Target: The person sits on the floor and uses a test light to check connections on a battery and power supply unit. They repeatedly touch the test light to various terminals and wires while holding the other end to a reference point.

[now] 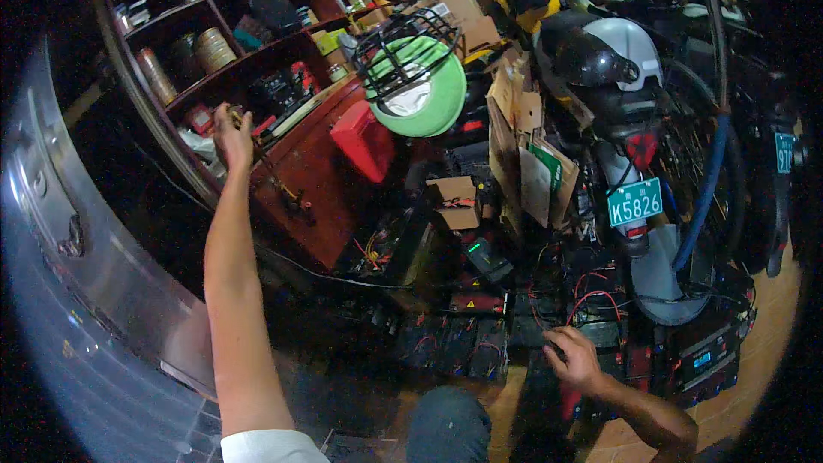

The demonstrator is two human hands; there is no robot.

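My left hand (234, 139) is raised at the front of the wooden shelf unit, its fingers closed on the upper end of a dark cable (276, 176). The cable hangs down before the reddish-brown cabinet door (321, 227) and ends in a small tangle that looks like clips. My right hand (576, 362) is low on the right with fingers loosely bent and thumb apart, and nothing shows between them. It is over a group of black batteries (454, 345), close to a loop of red wire (597, 296).
A metal shutter (94, 283) curves along the left. Ahead stand a green-and-black fan (441, 99), a red plastic container (362, 141) and folded cardboard (510, 120). Parked scooters (613, 60) crowd the right. A device with a lit display (705, 360) stands at lower right.
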